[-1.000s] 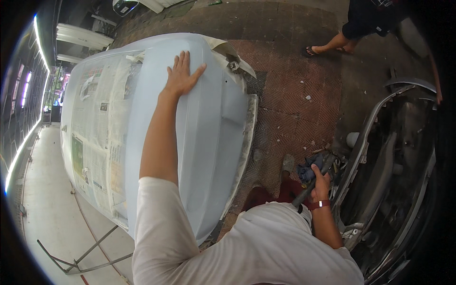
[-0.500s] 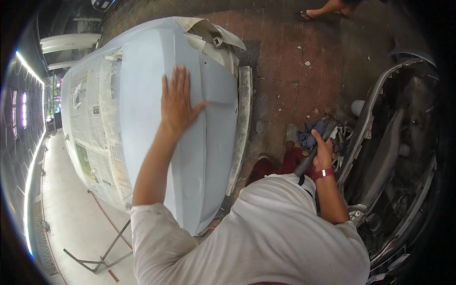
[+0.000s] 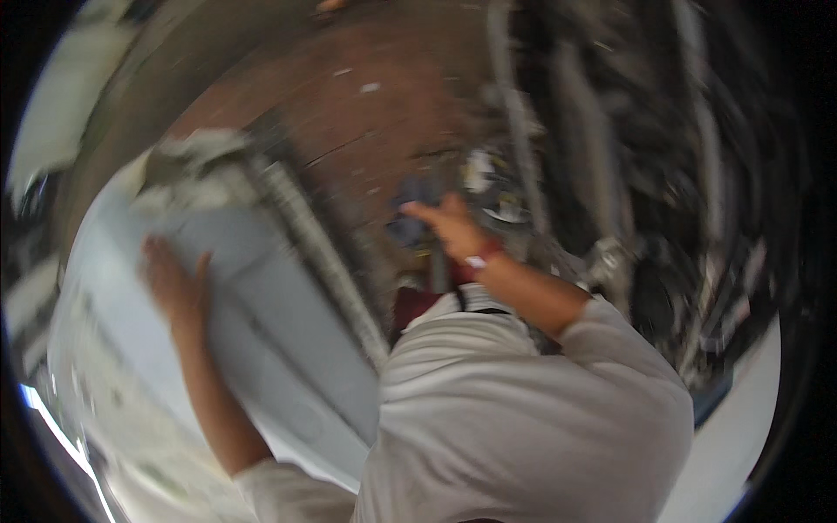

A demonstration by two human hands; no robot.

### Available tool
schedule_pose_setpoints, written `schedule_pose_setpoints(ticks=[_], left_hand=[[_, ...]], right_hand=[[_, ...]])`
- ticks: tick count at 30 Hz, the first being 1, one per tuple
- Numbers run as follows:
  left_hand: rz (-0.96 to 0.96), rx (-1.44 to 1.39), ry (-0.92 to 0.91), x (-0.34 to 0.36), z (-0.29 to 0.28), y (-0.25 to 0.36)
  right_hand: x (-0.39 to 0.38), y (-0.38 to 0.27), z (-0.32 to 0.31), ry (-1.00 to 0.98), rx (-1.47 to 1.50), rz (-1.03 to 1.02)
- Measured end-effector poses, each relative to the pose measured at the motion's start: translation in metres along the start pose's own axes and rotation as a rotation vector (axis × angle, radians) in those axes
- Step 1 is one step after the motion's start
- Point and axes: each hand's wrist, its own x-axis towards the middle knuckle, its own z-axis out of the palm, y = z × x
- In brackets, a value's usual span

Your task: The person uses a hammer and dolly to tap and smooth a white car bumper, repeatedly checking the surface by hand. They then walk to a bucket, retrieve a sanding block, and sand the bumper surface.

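The whole view has just swung round to the person's right, and things look smeared. The big pale blue car panel was near the middle before. Now it sits on the left side and slants. The dark car part with long metal rails, once off at the right edge, takes up much more of the picture.

The left hand is still over the panel and seems to lie flat on it. Its grip is wide, with the thumb out to the side, and it holds nothing.

The right hand is well apart from the panel, above the floor, close by a dark blue cloth. Half a second ago it held a dark tube. Now it is too blurry to tell if that grip is closed on anything.

So the person has probably turned their head, while the work at the panel does not look left behind, since one hand is still there.
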Motion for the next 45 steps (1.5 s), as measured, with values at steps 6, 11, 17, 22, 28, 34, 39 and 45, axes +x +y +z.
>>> schedule_pose_setpoints(ticks=[6, 11, 17, 22, 28, 34, 39, 45], left_hand=[[0.199, -0.552, -0.206, -0.119, -0.054, 0.075], [0.343, -1.591, -0.499, -0.223, -0.023, 0.153], [0.209, -2.184, -0.555, -0.322, -0.052, 0.170], [0.384, -1.972, -0.571, -0.376, -0.030, 0.155], [0.409, -2.073, -0.750, -0.467, -0.025, 0.171], [0.207, -2.362, -0.725, -0.522, -0.005, 0.203], [0.391, -2.362, -0.541, -0.576, -0.018, 0.239], [0.514, -2.261, -0.759, -0.629, -0.038, 0.274]], right_hand=[[-0.016, 0.048, 0.005, 0.134, -0.008, -0.084], [-0.085, 0.069, 0.032, -0.007, 0.092, -0.476], [-0.202, 0.097, 0.044, -0.160, -0.102, -0.651], [-0.281, 0.148, 0.024, -0.260, -0.075, -0.469], [-0.349, 0.229, -0.019, -0.033, -0.047, -0.543], [-0.379, 0.294, -0.051, 0.266, 0.009, -0.697], [-0.412, 0.327, -0.079, 0.247, 0.141, -0.579], [-0.440, 0.371, -0.133, 0.368, 0.217, -0.546]])
